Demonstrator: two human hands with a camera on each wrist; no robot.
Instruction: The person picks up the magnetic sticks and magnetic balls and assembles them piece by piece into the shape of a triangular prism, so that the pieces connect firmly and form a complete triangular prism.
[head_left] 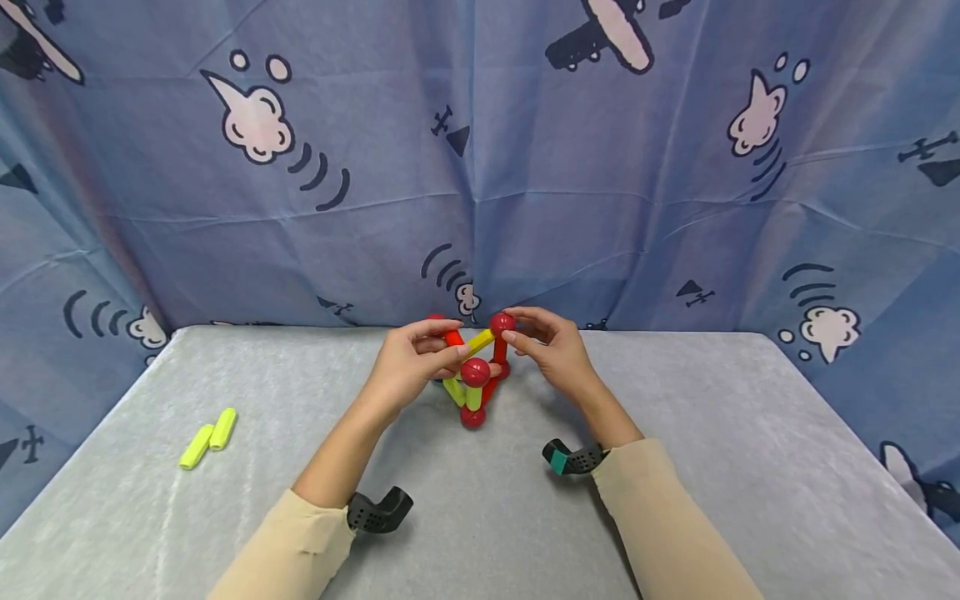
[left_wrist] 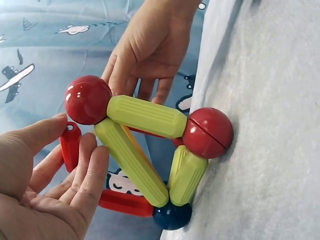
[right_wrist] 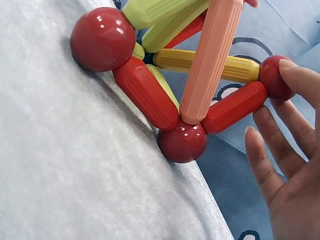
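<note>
A frame of magnetic balls and rods stands on the table. Its lower parts include a red ball (head_left: 472, 417) at the front, a red ball (right_wrist: 182, 142) to the right and a dark blue ball (left_wrist: 172, 216). Yellow-green rods (left_wrist: 146, 116), red rods (right_wrist: 146, 93), a yellow rod (right_wrist: 206, 65) and a salmon-pink rod (right_wrist: 211, 62) join them. My left hand (head_left: 408, 364) pinches a red rod (left_wrist: 71, 146) by its end, beside the upper front red ball (left_wrist: 88, 100). With thumb and fingers, my right hand (head_left: 555, 350) holds the upper right red ball (right_wrist: 276, 78).
Two loose yellow-green rods (head_left: 222, 429) lie on the left of the grey-white table (head_left: 300, 383). A blue patterned curtain (head_left: 480, 167) hangs right behind the table's back edge. Dark bands (head_left: 380, 510) are worn at both wrists.
</note>
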